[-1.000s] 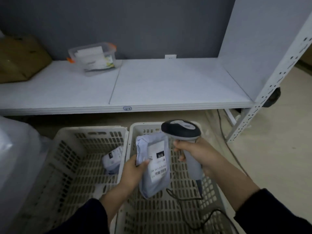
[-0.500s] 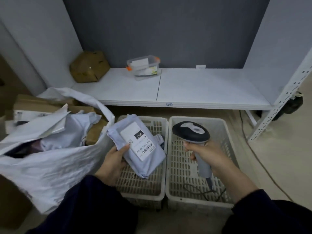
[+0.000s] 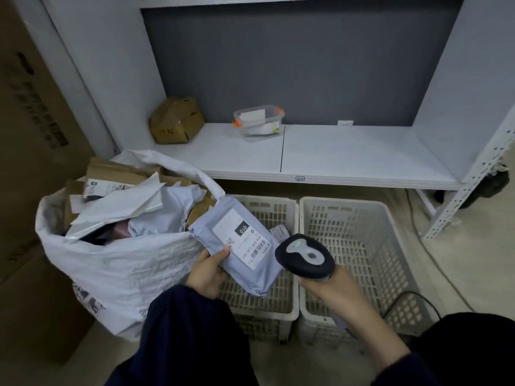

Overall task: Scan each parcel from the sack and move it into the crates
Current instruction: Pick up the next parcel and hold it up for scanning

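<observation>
My left hand point(image 3: 207, 274) grips a pale blue soft parcel point(image 3: 220, 227) with a white barcode label facing up, held over the left crate point(image 3: 289, 310). My right hand point(image 3: 331, 291) grips a black and grey handheld scanner point(image 3: 305, 256), its head just right of the parcel's label, above the gap between the crates. The right crate point(image 3: 359, 201) sits beside the left one. A small parcel point(image 3: 280, 232) lies in the left crate, mostly hidden. The white sack point(image 3: 125, 263) at my left is open and holds several parcels.
A low white shelf point(image 3: 348, 162) runs behind the crates, carrying a crumpled cardboard box point(image 3: 175, 121) and a clear plastic tub point(image 3: 257, 121). A large carton point(image 3: 30, 135) stands at far left. The scanner's cable point(image 3: 412, 296) trails on the floor at right, near the rack's upright.
The view pulled back and swung left, bringing the sack into sight. My left hand carried the parcel from over the right crate to over the left crate; the scanner moved closer to its label.
</observation>
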